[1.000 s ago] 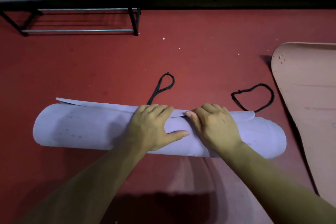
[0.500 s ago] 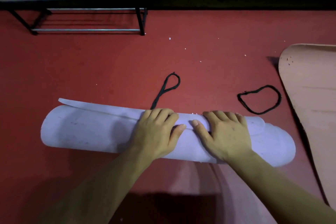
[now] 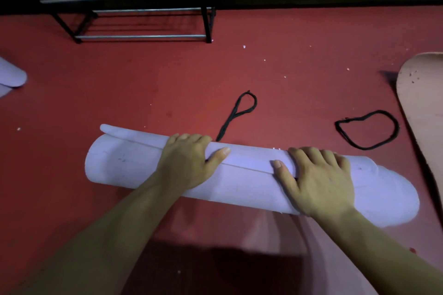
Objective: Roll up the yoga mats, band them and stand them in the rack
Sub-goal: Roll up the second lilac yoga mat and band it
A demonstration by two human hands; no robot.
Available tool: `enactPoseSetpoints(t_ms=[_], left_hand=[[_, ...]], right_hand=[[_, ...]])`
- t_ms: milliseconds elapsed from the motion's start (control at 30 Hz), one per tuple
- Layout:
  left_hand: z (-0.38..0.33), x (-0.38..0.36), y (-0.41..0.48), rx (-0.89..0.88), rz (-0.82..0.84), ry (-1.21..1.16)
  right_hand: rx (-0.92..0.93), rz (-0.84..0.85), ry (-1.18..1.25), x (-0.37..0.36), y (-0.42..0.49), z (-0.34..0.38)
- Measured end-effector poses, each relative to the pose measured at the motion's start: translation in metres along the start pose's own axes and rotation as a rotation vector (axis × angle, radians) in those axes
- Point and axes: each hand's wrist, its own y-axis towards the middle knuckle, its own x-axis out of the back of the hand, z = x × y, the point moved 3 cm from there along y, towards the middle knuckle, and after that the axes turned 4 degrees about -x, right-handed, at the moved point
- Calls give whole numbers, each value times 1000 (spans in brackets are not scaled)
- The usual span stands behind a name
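Observation:
A lilac yoga mat (image 3: pixel 129 165) lies rolled up across the red floor in front of me, its loose edge on top. My left hand (image 3: pixel 189 160) rests on the roll left of the middle, fingers draped over its far side. My right hand (image 3: pixel 318 177) presses on the roll further right, fingers spread. Just beyond the roll lie two black bands: a narrow twisted loop (image 3: pixel 239 112) and a wider loop (image 3: pixel 366 129) to the right. The black metal rack (image 3: pixel 143 7) stands at the far left by the wall.
A pink mat (image 3: pixel 426 112) lies flat at the right edge. The end of another lilac mat (image 3: pixel 10 76) shows at the far left. Small white crumbs dot the red floor (image 3: pixel 167 79).
The roll has turned away from me, so its loose edge now lies on top. My hands moved apart along the roll. The view shifted left, bringing the rack and the left mat in.

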Motion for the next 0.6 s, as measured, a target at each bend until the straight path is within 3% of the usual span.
enactPoseSetpoints(t_ms=[167,333,433,600], left_hand=[[-2,6,-15,-39,-115,7],[-26,1,-23,42,-14,127],[-61,1,-12,31,-11,52],[-134,-4,17,-178,-66,-243]], right_hand=[[6,-41,12,-1,-2,1],[6,-77,37,-1,-7,1],[-30,-83,94,-3,-5,0],[-32,-221,294,3,-5,-11]])
